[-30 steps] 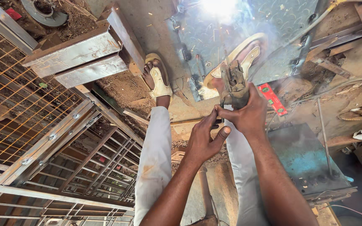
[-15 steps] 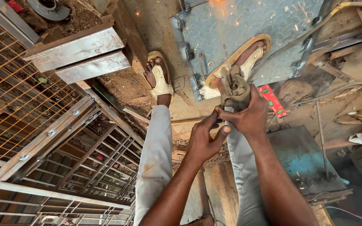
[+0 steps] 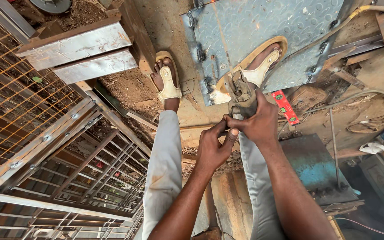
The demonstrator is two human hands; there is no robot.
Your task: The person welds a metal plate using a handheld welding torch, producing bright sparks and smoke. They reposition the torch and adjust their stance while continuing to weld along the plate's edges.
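Dirt floor (image 3: 125,86) littered with scrap, seen from above my legs. Far left: orange wire mesh (image 3: 10,89) and a welded grille (image 3: 81,178) leaning under it. Above, two steel beams (image 3: 81,49) lie side by side. My left foot in a sandal (image 3: 169,82) stands on the dirt; my right foot rests on a chequered steel plate (image 3: 245,26). My left hand (image 3: 214,149) has its fingers curled, thumb tip touching the grinder (image 3: 242,95) base. My right hand (image 3: 261,122) is clenched around the grinder body, held over the plate's near edge. Just right, a flat red packet (image 3: 285,106) lies on the ground. Below it sits a blue metal block (image 3: 316,164). Far right edge: white rag (image 3: 376,146), a cable (image 3: 361,95) crossing.
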